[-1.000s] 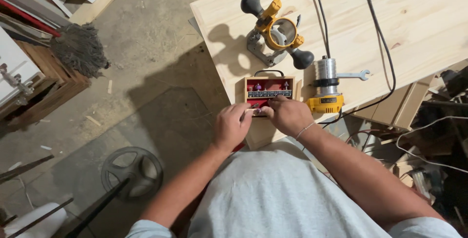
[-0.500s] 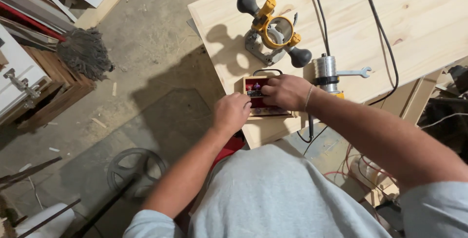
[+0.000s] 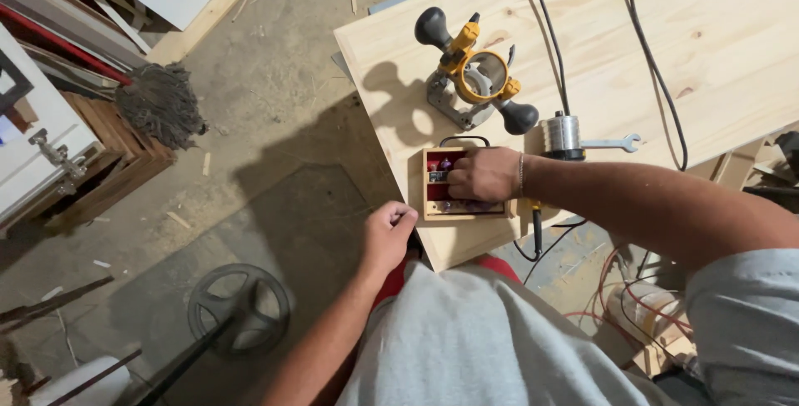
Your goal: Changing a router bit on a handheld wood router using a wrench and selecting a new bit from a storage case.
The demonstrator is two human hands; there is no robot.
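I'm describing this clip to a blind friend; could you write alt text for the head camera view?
Seen from above, a person's right hand reaches into a small wooden box with a red lining, set near the edge of a pale wood tabletop. The left hand is curled in a fist at the table's edge. A yellow and black router base, a wrench and cords lie beyond.

Pale blond pine across the table (image 3: pixel 666 48), streaked with fine grain and a few small brown knots, two black cords (image 3: pixel 549 40) running over it. Yellow and silver on the router base (image 3: pixel 470 81) with glossy black knobs, bright chrome on the motor unit (image 3: pixel 560 134), silvery steel on the wrench (image 3: pixel 612 144). Light wood on the small bit box (image 3: pixel 416 194), red lining inside with purplish bits; grey on the shirt (image 3: pixel 491 339), dull grey-brown on the mop head (image 3: pixel 162 106).
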